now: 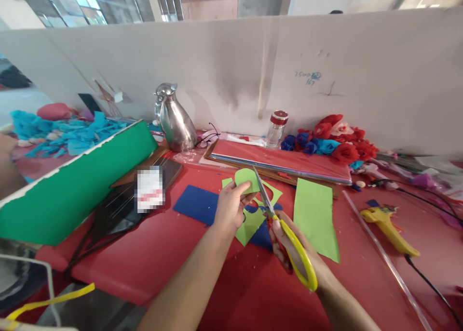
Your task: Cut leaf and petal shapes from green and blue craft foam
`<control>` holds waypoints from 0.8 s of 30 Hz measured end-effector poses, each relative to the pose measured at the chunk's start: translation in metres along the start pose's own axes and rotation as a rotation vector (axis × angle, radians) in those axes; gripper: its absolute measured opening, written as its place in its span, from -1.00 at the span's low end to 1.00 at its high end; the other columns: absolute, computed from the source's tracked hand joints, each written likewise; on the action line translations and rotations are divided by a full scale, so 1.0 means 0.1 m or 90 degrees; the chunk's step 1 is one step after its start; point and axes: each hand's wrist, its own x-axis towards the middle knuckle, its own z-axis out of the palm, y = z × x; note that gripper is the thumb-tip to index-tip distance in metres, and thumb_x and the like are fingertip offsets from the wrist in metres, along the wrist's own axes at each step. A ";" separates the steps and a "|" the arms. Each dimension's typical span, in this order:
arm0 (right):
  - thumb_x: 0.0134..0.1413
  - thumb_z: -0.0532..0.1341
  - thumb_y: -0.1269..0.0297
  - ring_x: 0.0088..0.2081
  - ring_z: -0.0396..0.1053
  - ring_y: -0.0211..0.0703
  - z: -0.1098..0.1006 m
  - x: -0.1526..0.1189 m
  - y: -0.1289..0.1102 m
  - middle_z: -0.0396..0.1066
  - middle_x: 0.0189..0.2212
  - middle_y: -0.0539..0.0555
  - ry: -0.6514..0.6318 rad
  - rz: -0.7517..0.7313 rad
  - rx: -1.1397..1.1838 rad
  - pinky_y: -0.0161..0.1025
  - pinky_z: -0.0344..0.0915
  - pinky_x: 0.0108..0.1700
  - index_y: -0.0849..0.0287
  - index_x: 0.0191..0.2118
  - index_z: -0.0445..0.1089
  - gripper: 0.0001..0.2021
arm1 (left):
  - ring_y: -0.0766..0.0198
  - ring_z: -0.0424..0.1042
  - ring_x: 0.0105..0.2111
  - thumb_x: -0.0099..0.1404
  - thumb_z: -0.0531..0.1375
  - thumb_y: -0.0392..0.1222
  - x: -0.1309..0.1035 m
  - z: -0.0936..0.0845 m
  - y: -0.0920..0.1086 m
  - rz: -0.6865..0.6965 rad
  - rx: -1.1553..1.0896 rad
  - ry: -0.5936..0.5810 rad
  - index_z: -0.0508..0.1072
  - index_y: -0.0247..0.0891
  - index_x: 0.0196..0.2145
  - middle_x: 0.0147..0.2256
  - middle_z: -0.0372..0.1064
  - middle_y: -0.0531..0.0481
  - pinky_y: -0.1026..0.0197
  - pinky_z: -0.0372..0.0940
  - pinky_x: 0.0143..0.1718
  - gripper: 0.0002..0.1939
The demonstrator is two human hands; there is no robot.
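My left hand (231,203) pinches a small light green paper piece (244,178) with a rounded top edge. Close to its right edge are the blades of a pair of scissors (265,196), whose yellow and red handles are gripped in my right hand (285,239). I cannot tell whether the blades touch the paper. Below the hands lie light green offcuts (249,230) with curved cut edges, partly over dark blue paper (197,205). To the right of my right hand rests a larger light green sheet (314,215).
On the red table (162,254) a yellow glue gun (390,227) and a clear rod (383,254) lie at right. A steel jug (175,121), a lidded glass jar (276,129), stacked red sheets (282,160) and paper flowers (343,140) stand behind. A green board (79,181) is left.
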 end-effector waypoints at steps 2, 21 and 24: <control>0.05 0.07 -0.33 -0.70 -0.01 -0.38 -0.04 0.00 0.01 0.06 -0.70 -0.22 -0.016 -0.013 0.006 -0.46 0.00 -0.72 0.04 -0.23 0.11 -0.50 | 0.33 0.45 -0.50 -0.12 0.36 -0.37 0.00 0.00 0.00 -0.009 0.019 -0.006 0.47 -0.32 -0.52 -0.50 0.48 0.01 0.26 0.38 -0.37 -0.84; 0.04 0.03 -0.37 -0.78 -0.08 -0.41 -0.10 0.01 0.00 0.06 -0.78 -0.26 -0.019 0.005 0.012 -0.47 -0.01 -0.76 0.03 -0.25 0.09 -0.48 | 0.36 0.40 -0.54 -0.20 0.39 -0.29 -0.02 -0.01 -0.01 -0.010 0.090 -0.068 0.47 -0.33 -0.52 -0.54 0.44 0.03 0.30 0.32 -0.47 -0.77; 0.02 0.04 -0.38 -0.79 -0.08 -0.41 -0.09 0.01 -0.01 0.07 -0.79 -0.27 -0.016 0.008 0.020 -0.47 -0.01 -0.77 0.04 -0.25 0.10 -0.47 | 0.36 0.39 -0.55 -0.21 0.38 -0.30 -0.01 -0.01 0.00 -0.014 0.086 -0.061 0.46 -0.33 -0.52 -0.55 0.44 0.04 0.30 0.32 -0.47 -0.77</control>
